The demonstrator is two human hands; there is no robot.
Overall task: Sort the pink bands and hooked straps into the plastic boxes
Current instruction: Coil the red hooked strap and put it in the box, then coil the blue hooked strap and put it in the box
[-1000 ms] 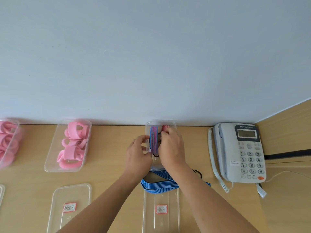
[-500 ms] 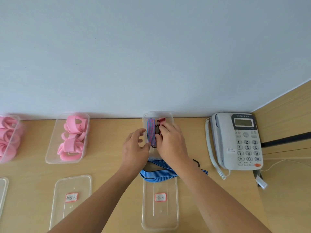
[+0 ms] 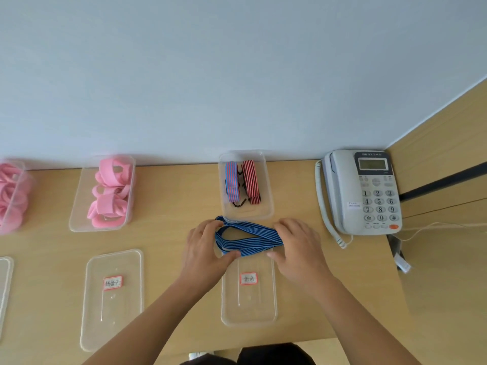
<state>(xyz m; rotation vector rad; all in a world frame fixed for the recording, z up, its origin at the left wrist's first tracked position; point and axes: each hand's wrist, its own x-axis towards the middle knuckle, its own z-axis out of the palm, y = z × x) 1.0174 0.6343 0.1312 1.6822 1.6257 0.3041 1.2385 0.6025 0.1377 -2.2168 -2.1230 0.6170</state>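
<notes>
Blue-striped strap (image 3: 247,239) looped between the clear box (image 3: 247,213), which holds two rolled straps (image 3: 232,184), and a labelled lid (image 3: 249,306) on the table (image 3: 168,196). The left hand (image 3: 205,248) and right hand (image 3: 297,248) each grasp one end of it. Pink bands (image 3: 110,192) fill another box (image 3: 79,204) further left.

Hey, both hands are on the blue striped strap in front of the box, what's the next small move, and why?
Probably fold the blue strap between the left hand and right hand into a short bundle. It lies in a loose, wide loop on the desk, while the folded straps in the box are compact, side by side.
</notes>
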